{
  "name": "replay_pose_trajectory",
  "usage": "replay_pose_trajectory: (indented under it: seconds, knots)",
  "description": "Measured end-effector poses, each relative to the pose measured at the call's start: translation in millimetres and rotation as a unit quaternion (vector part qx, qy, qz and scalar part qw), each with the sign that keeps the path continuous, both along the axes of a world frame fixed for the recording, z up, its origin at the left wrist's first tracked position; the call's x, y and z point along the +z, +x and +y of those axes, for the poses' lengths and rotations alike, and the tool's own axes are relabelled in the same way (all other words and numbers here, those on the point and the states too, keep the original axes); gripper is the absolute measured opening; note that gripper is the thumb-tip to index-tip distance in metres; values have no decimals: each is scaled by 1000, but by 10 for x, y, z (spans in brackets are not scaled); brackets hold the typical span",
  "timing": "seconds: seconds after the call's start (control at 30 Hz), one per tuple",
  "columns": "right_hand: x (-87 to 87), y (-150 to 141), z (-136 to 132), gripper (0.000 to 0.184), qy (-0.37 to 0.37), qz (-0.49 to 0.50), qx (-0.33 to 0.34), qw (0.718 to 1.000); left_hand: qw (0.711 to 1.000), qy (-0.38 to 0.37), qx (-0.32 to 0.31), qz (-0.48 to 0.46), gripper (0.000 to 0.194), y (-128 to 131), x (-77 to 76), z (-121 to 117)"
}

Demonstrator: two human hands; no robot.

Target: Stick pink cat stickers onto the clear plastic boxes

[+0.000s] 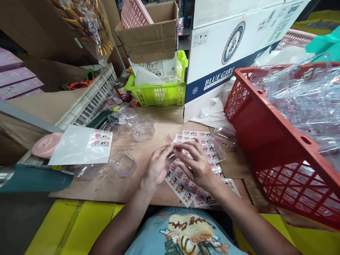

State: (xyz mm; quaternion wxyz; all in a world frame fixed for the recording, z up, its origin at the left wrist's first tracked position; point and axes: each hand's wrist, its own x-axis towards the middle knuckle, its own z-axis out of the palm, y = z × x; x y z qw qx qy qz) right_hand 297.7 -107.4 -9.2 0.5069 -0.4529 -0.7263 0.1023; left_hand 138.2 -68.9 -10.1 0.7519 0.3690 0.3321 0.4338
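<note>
Working partway, as judged: the backing sheet (71, 147) at nine o'clock is largely bare; sticker sheets (186, 179) at five are well filled. Clear containers (305, 102) crowd the red basket (261, 124) at three. Left hand (156, 166) pinches a small item (174, 147); right hand (199, 166) arches, fingers part-spread, grip unclear. Forearms angle from seven and four.
</note>
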Motion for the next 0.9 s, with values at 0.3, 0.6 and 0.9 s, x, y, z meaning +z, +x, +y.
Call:
replay_pose_trajectory:
  seconds: [0.3,0.6,0.9]
  knots:
    - [-50,-117,-130,11,-196,401,-54,893,929,254,122,240,45,-290,121,-345]
    - [1,-247,-271,24,-219,319,49,921,707,360,31,608,9,-1691,103,-329]
    - [-43,-401,-78,106,-214,193,137,948,998,-26,-49,-5,34,-550,302,-329]
